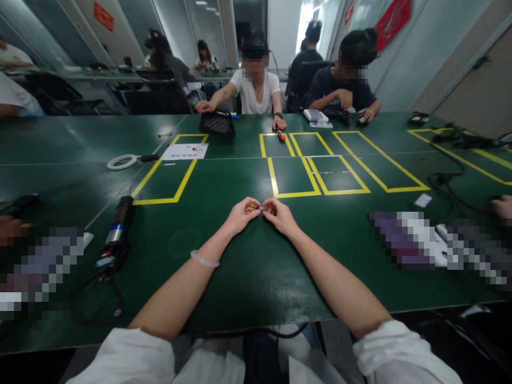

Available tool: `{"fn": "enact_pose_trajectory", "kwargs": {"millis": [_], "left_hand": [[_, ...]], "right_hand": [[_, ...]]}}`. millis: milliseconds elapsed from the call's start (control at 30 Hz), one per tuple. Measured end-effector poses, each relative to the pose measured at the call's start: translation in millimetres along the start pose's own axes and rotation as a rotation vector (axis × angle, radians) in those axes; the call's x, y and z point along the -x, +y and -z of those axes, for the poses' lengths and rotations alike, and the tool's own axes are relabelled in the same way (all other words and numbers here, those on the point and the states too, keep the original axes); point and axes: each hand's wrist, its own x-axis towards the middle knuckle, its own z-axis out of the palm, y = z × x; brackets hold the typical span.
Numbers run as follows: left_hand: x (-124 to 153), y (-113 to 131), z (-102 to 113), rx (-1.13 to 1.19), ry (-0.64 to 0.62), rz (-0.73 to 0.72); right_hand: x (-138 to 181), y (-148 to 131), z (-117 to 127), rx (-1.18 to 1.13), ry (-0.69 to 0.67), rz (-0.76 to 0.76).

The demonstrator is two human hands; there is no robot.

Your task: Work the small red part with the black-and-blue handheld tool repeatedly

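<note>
My left hand (245, 213) and my right hand (280, 214) meet above the near middle of the green table (256, 266). Both are closed, thumbs and fingers pinched from either side on one small dark piece with a red-orange part (262, 208). Most of the piece is hidden by my fingertips, and its kind is too small to make out. A pale bracelet (205, 260) circles my left wrist. Beyond my hands, yellow tape rectangles (298, 194) are marked on the tabletop.
A dark cylindrical tool with a cable (116, 234) lies to my left, near a white ring (122, 162) and a printed paper sheet (184, 151). Across the table, a person holds a black basket (217, 125) beside a small red object (281, 136). Cables (444, 178) run at right.
</note>
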Motion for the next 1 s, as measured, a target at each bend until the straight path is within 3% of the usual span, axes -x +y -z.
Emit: {"fn": "enact_pose_trajectory", "kwargs": {"millis": [400, 567, 700, 833, 1000], "left_hand": [[-1.6, -7.2, 3.3, -0.007, 0.067, -0.004], [0.6, -1.7, 2.9, 0.08, 0.108, 0.029], [1.7, 1.0, 6.2, 0.021, 0.175, 0.034], [1.6, -1.6, 8.8, -0.009, 0.157, 0.034], [-1.0, -4.2, 10.2, 0.007, 0.11, 0.05]], "right_hand": [[-10.9, 15.7, -9.2, -0.11, 0.003, -0.085], [-20.3, 10.5, -7.8, -0.182, -0.042, -0.169], [-23.5, 6.0, -2.3, -0.193, -0.069, -0.252], [-18.6, 5.6, -1.0, -0.194, 0.013, -0.198], [-13.0, 7.3, 0.3, -0.174, 0.018, -0.137]]}}
